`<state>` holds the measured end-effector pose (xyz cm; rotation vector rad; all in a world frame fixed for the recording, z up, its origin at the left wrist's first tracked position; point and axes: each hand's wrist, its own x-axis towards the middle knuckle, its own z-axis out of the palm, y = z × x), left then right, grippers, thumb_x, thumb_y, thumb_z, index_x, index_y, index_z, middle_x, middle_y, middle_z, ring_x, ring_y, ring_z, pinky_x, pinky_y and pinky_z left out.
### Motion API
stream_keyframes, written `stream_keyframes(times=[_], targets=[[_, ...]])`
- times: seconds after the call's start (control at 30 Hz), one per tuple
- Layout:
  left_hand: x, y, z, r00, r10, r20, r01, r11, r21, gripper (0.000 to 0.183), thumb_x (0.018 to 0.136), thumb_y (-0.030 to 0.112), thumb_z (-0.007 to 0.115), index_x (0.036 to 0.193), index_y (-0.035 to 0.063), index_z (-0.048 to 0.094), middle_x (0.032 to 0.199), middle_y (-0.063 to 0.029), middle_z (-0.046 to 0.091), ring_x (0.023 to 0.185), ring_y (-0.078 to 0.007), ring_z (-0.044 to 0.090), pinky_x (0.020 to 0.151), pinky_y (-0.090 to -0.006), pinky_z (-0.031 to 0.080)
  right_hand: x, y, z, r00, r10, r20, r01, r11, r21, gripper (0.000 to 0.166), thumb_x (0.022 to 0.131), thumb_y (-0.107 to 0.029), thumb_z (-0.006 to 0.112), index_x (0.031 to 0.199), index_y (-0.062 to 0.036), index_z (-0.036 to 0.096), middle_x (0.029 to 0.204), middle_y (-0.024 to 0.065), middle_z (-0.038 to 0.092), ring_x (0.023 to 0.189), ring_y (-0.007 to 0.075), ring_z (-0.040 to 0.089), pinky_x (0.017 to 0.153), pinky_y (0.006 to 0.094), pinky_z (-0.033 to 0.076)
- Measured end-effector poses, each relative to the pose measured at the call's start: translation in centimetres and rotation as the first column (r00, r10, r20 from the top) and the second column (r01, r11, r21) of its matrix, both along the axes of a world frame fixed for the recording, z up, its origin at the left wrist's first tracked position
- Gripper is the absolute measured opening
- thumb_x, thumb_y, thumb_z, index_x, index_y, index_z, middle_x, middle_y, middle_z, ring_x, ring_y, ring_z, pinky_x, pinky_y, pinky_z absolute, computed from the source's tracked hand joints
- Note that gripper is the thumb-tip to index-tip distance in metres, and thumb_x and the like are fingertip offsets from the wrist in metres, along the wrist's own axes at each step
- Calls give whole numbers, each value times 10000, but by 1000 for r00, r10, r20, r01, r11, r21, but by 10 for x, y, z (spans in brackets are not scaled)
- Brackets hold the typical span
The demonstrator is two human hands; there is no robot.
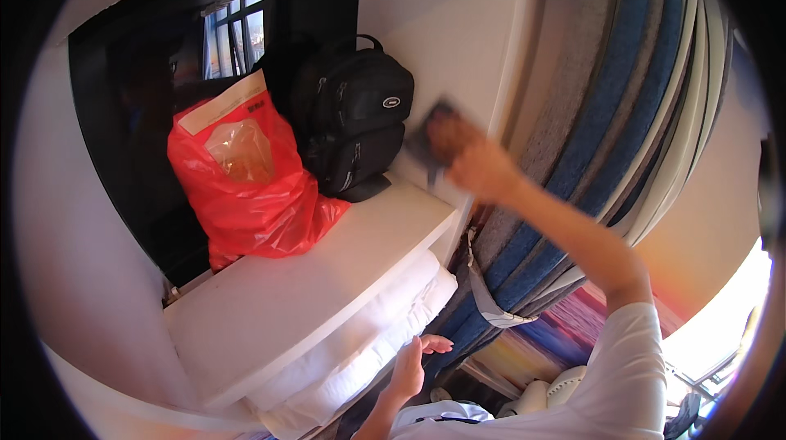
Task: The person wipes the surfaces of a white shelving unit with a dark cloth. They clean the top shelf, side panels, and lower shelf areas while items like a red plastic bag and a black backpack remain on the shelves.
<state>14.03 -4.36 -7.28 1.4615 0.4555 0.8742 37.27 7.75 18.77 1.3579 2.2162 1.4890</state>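
My right hand (479, 164) reaches out at the cabinet's white side wall (451, 28), blurred by motion. Its fingers grip a dark cloth (433, 133), also blurred; whether it touches the wall I cannot tell. Down by the shelf's front edge, my left hand (414, 363) holds nothing, its thumb apart from the fingers. A black backpack (362, 114) stands upright on the white shelf (319, 274), just left of the cloth. Beside it leans a red plastic bag (264, 213), with a clear bag and a paper strip showing on its front.
Behind the bags is a glossy black panel (141, 133) reflecting a window. Folded white bedding (368, 354) fills the space under the shelf. Blue and grey curtains (589, 133) hang at the right, gathered by a tieback (491, 305). A colourful printed surface (565, 326) shows behind them.
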Motion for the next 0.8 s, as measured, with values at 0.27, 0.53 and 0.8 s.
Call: stream_keyframes(times=[0.27,0.53,0.8], targets=[[-10,-7,-16,991,11,-135,-22,997,-76,785,1012,513,38,1007,47,670,961,-82,706,908,-191,658,856,-328,439,16,-69,-71,944,-78,-319,54,995,-82,637,716,-270,671,1289,-12,562,1481,102,404,1414,220,295,1168,446,207],[33,2,5,974,-127,-186,127,992,-10,775,1026,477,42,1039,1,654,1036,-99,692,948,-213,653,890,-332,445,16,-19,-62,55,264,-963,-56,964,261,873,802,-9,574,1520,-57,80,1484,349,189,1360,509,247,1120,498,272],[57,3,-8,899,-212,-382,125,963,-239,846,986,596,41,1114,13,641,1090,-70,669,983,-172,600,843,-309,389,10,-3,-156,-263,388,-883,277,907,317,649,1009,-345,385,1415,127,203,1456,353,256,1345,469,303,1129,434,241]])
